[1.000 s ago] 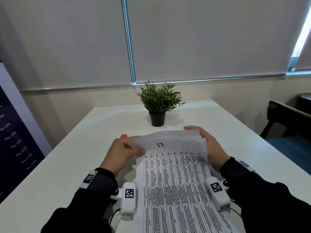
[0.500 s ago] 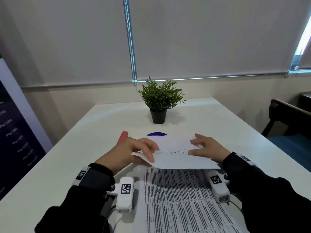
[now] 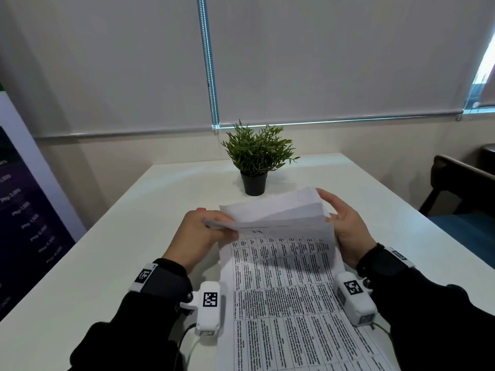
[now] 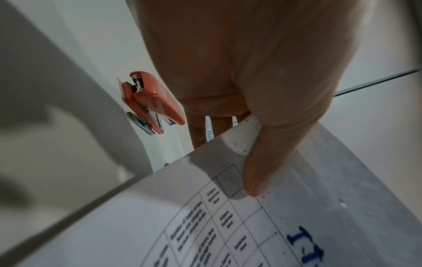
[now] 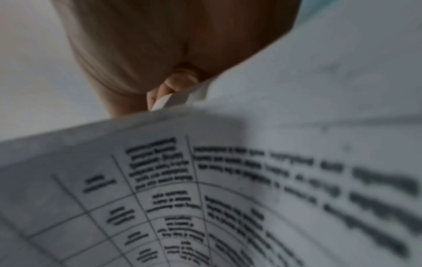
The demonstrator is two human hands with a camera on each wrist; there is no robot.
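Printed sheets are lying lengthwise on the white table straight in front of the person, their near part resting flat while the far end is being lifted and curled back off the surface. The left hand is pinching the far left corner, thumb pressing on top of the gridded page and fingers curling underneath, probably to hold the leaves together at that one spot. The right hand is standing along the far right edge with its fingers almost straight, propping the raised leaves from behind. Its thumb is hiding behind the paper, so any real grip there cannot be judged. The leaves are fanning slightly apart at that right corner, which suggests the hands are squaring the bundle up.

A coral stapler is waiting on the table just beyond the left knuckles, close to the pinched corner and likely placed there for fastening it. Further back, well apart from the paper, a black pot is standing upright and holding a small green plant.
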